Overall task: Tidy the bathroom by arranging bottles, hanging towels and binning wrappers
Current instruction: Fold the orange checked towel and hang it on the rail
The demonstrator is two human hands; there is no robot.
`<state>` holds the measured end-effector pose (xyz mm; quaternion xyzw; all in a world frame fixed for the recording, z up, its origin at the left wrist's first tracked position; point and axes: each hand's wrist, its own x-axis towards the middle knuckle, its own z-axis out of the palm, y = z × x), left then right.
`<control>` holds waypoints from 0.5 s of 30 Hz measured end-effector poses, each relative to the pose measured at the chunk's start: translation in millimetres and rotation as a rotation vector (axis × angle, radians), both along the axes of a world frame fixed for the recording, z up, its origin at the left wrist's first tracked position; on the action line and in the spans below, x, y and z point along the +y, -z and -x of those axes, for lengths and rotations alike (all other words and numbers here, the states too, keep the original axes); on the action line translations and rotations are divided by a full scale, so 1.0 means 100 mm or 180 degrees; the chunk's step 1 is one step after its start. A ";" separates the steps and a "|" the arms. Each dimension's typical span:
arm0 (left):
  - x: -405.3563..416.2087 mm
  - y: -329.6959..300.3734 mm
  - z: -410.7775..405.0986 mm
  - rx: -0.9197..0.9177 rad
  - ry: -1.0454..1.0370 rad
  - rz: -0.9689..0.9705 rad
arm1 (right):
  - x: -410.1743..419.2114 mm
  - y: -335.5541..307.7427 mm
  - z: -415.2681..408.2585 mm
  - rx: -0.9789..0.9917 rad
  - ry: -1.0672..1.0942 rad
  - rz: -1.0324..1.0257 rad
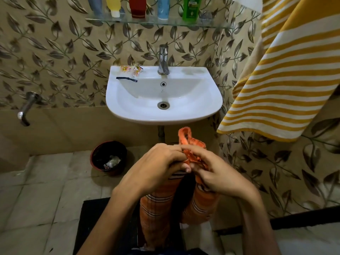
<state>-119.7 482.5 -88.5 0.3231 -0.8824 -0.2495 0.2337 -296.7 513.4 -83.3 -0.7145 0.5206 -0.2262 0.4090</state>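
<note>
Orange towel (158, 205) bunched in both hands, below the sink (202, 100) rim. Left of sink, on the floor: bin (95, 153). My left hand (156, 166) pinches the towel's top edge; my right hand (217, 173) grips it too, fingers curled. Wrappers (131, 69) on sink's back-left ledge. Right of sink: yellow striped towel (279, 80) hanging.

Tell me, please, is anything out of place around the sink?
Yes. Wrappers and a dark torn strip lie on the sink rim's back left, not in the bin on the floor. Both hands hold the orange towel, not yet hung.
</note>
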 end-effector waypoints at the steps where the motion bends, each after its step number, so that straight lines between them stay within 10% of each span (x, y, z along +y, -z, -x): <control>1: 0.01 0.01 -0.01 0.0027 0.0014 -0.0068 | 0.00 0.02 0.02 0.0094 -0.0010 -0.0071; 15: -0.01 -0.04 -0.43 -0.0324 -0.0333 -0.0835 | -0.05 0.05 0.18 0.0637 0.1291 0.0413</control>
